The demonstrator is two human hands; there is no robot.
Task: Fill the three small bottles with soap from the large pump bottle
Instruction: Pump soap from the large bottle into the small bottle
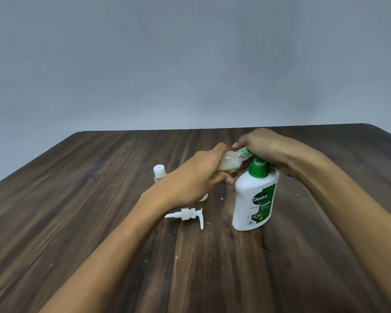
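A large white Dettol bottle (253,199) with a green pump stands upright on the wooden table (77,199). My right hand (264,147) rests over its green pump head, whose nozzle pokes into the neck of a small clear bottle (231,162). My left hand (199,177) holds that small bottle tilted on its side; pale soap fills part of it. A second small bottle (159,172) with a white cap stands behind my left wrist. A third small bottle (204,197) is mostly hidden under my left hand.
A loose white pump head (187,215) lies on its side in front of my left wrist. Small crumbs dot the wood. A plain grey wall rises behind the table's far edge.
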